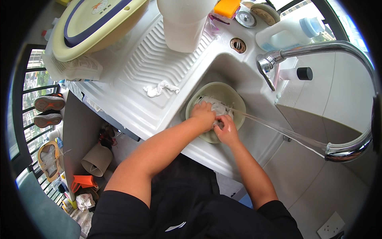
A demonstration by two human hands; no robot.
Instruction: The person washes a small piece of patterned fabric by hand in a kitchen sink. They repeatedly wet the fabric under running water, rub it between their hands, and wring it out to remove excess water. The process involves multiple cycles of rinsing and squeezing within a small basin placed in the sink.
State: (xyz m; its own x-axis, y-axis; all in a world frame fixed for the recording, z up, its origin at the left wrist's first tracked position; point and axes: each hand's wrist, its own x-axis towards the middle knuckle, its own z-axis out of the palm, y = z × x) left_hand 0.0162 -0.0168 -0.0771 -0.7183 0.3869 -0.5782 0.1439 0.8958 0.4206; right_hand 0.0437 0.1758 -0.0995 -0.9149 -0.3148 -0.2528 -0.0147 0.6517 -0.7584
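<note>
A pale green basin [239,98] sits in the white ceramic sink [259,119], with a wet whitish cloth [219,108] in it. My left hand [204,116] rests on the cloth at its left side, fingers curled over it. Close against it, my right hand [227,128] pinches part of the cloth at the basin's near side, its fingers bent. Water runs from the curved chrome faucet [343,151] into the basin, onto the cloth. What lies under both palms is hidden.
On the ribbed drainboard [143,67] lie a small twisted white cloth [161,89] and a tall whitish container [185,30]. A folded yellow-and-purple basin [89,35] stands at the left. Behind the sink are a white jug [283,34], an orange sponge [226,7] and a black-capped bottle [294,73].
</note>
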